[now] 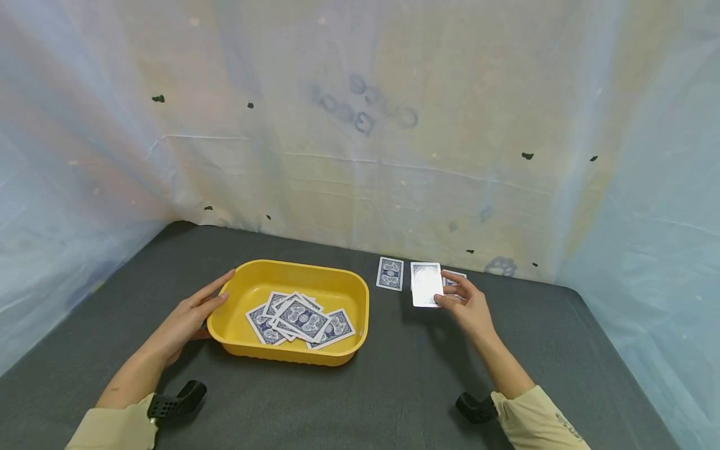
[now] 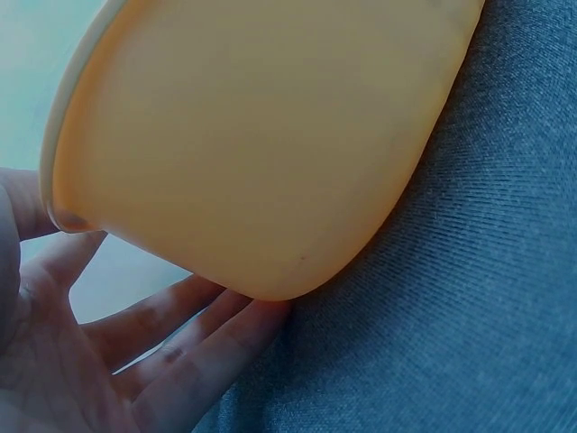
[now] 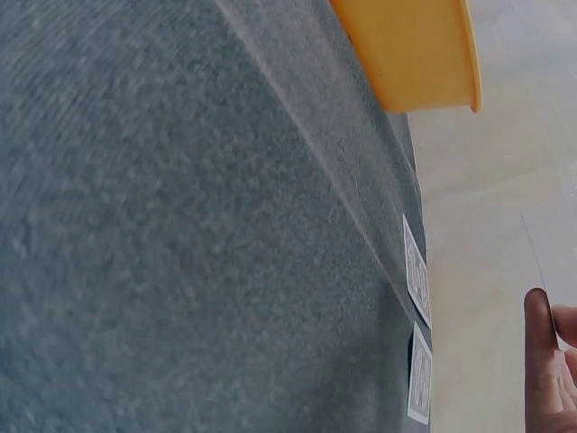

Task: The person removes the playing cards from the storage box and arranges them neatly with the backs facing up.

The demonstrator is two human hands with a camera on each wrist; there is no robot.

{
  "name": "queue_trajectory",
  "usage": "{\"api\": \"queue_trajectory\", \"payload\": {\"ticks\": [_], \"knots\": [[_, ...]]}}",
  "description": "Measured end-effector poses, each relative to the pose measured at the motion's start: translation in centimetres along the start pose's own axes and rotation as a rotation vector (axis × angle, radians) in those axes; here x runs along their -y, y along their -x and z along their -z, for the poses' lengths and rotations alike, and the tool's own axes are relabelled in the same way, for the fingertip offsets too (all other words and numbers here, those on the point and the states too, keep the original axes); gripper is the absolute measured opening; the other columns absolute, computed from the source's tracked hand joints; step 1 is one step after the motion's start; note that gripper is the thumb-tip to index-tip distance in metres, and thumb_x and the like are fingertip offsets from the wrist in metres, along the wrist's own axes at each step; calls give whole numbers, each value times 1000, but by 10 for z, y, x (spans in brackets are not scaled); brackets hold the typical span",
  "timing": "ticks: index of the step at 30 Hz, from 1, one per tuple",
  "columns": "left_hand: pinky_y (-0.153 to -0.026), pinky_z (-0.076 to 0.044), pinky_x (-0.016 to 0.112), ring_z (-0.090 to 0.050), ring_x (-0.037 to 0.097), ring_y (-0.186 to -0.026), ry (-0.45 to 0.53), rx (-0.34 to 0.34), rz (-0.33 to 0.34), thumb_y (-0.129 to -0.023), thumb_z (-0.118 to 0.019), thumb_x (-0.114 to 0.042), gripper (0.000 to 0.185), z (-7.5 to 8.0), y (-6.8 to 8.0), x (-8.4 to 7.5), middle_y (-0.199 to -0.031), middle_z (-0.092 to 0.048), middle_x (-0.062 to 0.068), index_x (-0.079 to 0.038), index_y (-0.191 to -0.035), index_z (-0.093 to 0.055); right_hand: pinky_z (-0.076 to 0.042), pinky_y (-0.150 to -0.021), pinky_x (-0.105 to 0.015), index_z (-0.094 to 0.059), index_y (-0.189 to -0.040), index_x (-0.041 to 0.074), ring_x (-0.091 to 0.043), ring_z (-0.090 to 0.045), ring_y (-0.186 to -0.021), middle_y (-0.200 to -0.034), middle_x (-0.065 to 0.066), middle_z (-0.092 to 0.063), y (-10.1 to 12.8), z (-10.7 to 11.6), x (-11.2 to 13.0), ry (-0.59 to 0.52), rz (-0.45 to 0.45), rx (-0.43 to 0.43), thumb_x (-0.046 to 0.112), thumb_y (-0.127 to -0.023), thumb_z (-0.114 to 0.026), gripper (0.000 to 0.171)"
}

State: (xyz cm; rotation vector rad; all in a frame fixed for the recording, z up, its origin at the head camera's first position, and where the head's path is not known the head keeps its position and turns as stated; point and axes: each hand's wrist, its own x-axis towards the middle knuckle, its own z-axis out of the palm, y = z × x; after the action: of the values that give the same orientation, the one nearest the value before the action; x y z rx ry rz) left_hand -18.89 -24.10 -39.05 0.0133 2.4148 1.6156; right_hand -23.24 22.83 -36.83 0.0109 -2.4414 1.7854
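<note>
Between right grip (image 1: 469,306) fingertips, card (image 1: 426,284).

Left sleeve (image 1: 115,428): pale khaki cloth, ends above the wrist, forearm bare.
Right sleeve (image 1: 537,419): same pale khaki cloth, faint print near the cuff, too small to read.
Left wrist camera mount (image 1: 175,400): black, angular, perforated face, sits at the cuff.
Right wrist camera mount (image 1: 476,407): black, rounded, half tucked under the cuff.
Left hand (image 1: 188,315): bare, no ring or glove.
Right hand (image 1: 468,304): bare, no ring or glove.
</note>
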Motion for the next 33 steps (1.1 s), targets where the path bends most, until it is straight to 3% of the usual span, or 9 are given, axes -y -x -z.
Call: {"api": "queue_trajectory", "payload": {"ticks": [7,22,33], "knots": [[-89,-53,47,-37,43,-133,-2,-2,-1,-99,-38,-55,69,0,0,0,-159,-11,23,-29,-155,-8,-53,-71,-18,-49,-136,0,1,-62,-75,-99,-11,-65,-2,7,-1,13,-41,-14,-6,-85,-63,53],[-89,-53,47,-39,42,-131,-4,-1,7,-99,-38,-54,68,0,0,-1,-158,-12,23,-29,-155,-9,-54,-72,-19,-48,-137,-1,2,-59,-74,-91,-1,-64,-6,15,-7,12,-61,-46,-4,-86,-63,53],[-89,-53,47,-40,42,-130,-2,-5,4,-100,-38,-53,68,0,0,-1,-159,-11,23,-28,-155,-9,-53,-73,-19,-47,-139,1,2,-59,-75,-98,-6,-66,-10,21,-10,45,-119,-82,0,-88,-63,53]]}}
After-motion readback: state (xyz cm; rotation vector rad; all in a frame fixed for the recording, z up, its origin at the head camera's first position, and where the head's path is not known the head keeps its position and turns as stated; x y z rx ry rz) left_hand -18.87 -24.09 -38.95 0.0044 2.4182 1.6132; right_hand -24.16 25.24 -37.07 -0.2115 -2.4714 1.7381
